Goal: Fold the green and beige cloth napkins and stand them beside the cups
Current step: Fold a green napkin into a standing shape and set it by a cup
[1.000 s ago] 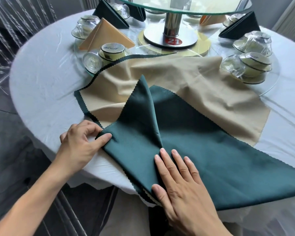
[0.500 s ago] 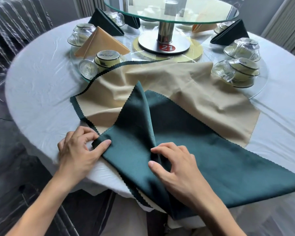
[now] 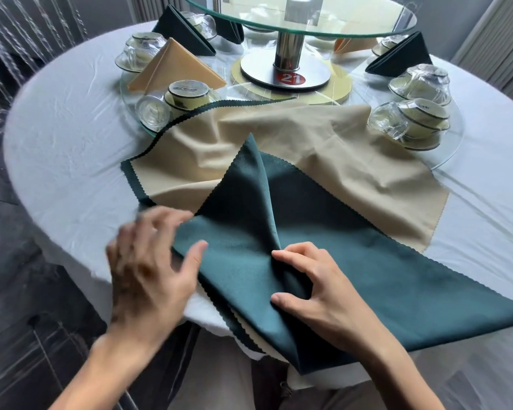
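1. My right hand [image 3: 326, 294] pinches a raised fold of the green napkin [image 3: 382, 279] between thumb and curled fingers [image 3: 290, 255], near the counter's [image 3: 66, 137] front edge.
2. My left hand [image 3: 148, 261] is blurred, its fingers spread apart and holding nothing that I can make out; the thumb lies on the napkin's left corner.
3. The green napkin lies partly folded at the front of the counter, 1 pointed flap standing up from the pinch, its near corner hanging over the edge.
4. Under it lies the beige napkin [image 3: 323, 149], spread flat and wrinkled, with another green cloth's zigzag edge [image 3: 137, 179] showing along its left and far sides.
5. Beyond, upturned cups [image 3: 187, 94] sit on a glass ring [image 3: 453, 149], left and right of the beige napkin's far corners.
6. Further back, a folded beige napkin [image 3: 175, 69] and folded green napkins [image 3: 403, 56] stand beside more cups.
7. At the centre rises a glass turntable [image 3: 397, 22] on a metal post, its base marked 21 [image 3: 289, 78].
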Motion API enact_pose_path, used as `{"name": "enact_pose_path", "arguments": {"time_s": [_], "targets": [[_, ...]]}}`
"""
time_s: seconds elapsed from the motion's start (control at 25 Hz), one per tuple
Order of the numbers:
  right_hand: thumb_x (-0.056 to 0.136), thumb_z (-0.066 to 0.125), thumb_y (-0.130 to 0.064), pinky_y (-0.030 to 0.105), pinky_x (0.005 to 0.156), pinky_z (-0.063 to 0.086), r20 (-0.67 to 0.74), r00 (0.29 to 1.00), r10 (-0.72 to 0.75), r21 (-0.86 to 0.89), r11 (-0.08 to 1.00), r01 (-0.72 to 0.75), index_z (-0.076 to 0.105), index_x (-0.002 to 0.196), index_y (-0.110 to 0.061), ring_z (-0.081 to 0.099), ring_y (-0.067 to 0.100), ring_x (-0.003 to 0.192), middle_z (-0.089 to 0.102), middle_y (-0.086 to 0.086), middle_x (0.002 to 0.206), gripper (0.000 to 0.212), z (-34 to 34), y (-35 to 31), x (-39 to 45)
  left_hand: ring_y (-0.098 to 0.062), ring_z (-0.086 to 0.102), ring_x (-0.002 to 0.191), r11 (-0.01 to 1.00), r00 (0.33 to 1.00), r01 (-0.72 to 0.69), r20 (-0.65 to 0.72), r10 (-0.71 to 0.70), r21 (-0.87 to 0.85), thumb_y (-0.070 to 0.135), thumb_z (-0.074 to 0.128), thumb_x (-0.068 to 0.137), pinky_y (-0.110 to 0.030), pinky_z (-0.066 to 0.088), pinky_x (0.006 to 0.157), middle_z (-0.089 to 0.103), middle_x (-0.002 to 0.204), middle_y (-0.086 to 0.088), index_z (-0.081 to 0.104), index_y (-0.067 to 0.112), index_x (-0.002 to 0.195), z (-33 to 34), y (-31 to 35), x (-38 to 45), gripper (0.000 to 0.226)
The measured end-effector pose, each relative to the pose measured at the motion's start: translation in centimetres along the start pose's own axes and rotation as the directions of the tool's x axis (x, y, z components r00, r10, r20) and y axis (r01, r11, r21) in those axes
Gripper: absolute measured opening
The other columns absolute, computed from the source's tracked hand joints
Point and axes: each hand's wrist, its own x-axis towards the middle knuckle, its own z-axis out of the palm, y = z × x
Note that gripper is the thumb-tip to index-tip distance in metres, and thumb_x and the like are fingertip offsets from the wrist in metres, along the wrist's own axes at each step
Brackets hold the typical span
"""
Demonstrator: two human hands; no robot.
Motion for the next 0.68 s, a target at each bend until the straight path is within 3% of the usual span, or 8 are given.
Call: {"name": "enact_pose_path", "arguments": {"time_s": [0.08,0.16,0.32,0.44,0.56,0.68], "targets": [[0.077,0.067,-0.045,0.02,0.103,0.032,-0.017,1.0,-0.015,-0.002,1.0,0.015,0.053,0.136,-0.032,0.039,0.001,0.119,0.043,-0.028,0.12,0.061,0.2,0.2,-0.1,-0.026,0.062,0.107,0.957,0.964,-0.256,0.037,0.263,-0.133,0.031,0.064,0.088,-0.042,0.045,0.094,0.068,0.116,-0.004,0.072,0.01,0.108,0.4,2.7,-3.6,0.03],[0.079,0.067,-0.042,0.023,0.103,0.035,-0.037,0.999,-0.039,-0.001,0.999,0.039,0.054,0.135,-0.03,0.042,0.003,0.117,0.045,-0.023,0.122,0.059,0.4,0.3,0.0,-0.024,0.061,0.12,0.907,0.905,-0.384,0.128,0.407,-0.171,0.036,0.062,0.087,-0.043,0.047,0.099,0.066,0.129,-0.006,0.071,0.005,0.118,2.1,4.3,-7.1,0.044],[0.083,0.062,-0.044,0.031,0.103,0.039,-0.081,0.989,-0.127,-0.122,0.986,0.116,0.057,0.133,-0.025,0.047,0.009,0.121,0.05,-0.013,0.133,0.054,-1.1,1.3,-1.5,-0.024,0.044,0.139,0.897,0.851,-0.43,0.287,0.439,-0.1,0.046,0.056,0.088,-0.045,0.037,0.109,0.048,0.149,-0.01,0.056,0.004,0.138,4.3,4.3,-9.2,0.065],[0.082,0.064,-0.054,0.03,0.112,0.026,0.079,0.987,-0.14,-0.242,0.958,0.155,0.049,0.141,-0.031,0.032,0.007,0.14,0.039,-0.012,0.151,0.065,-4.4,4.0,-4.5,-0.029,0.04,0.141,0.87,0.807,-0.49,0.353,0.474,-0.048,0.055,0.057,0.08,-0.048,0.031,0.112,0.042,0.153,-0.013,0.049,0.008,0.144,4.3,3.9,-9.4,0.08],[0.077,0.067,-0.049,0.025,0.118,0.015,0.201,0.975,-0.096,-0.394,0.903,0.17,0.036,0.149,-0.037,0.014,0.007,0.148,0.022,-0.015,0.16,0.079,-7.4,7.0,-7.5,-0.036,0.044,0.138,0.868,0.815,-0.495,0.326,0.479,-0.04,0.04,0.052,0.079,-0.052,0.032,0.111,0.044,0.151,-0.017,0.051,0.015,0.143,4.3,4.6,-9.6,0.069],[0.075,0.069,-0.027,0.024,0.117,0.02,0.12,0.992,-0.044,-0.37,0.925,0.086,0.043,0.145,-0.037,0.022,0.006,0.147,0.03,-0.018,0.157,0.076,-10.2,9.3,-9.8,-0.041,0.046,0.135,0.874,0.827,-0.481,0.297,0.477,-0.064,0.024,0.045,0.082,-0.056,0.035,0.107,0.047,0.147,-0.021,0.053,0.024,0.142,4.1,5.2,-9.7,0.061]]}}
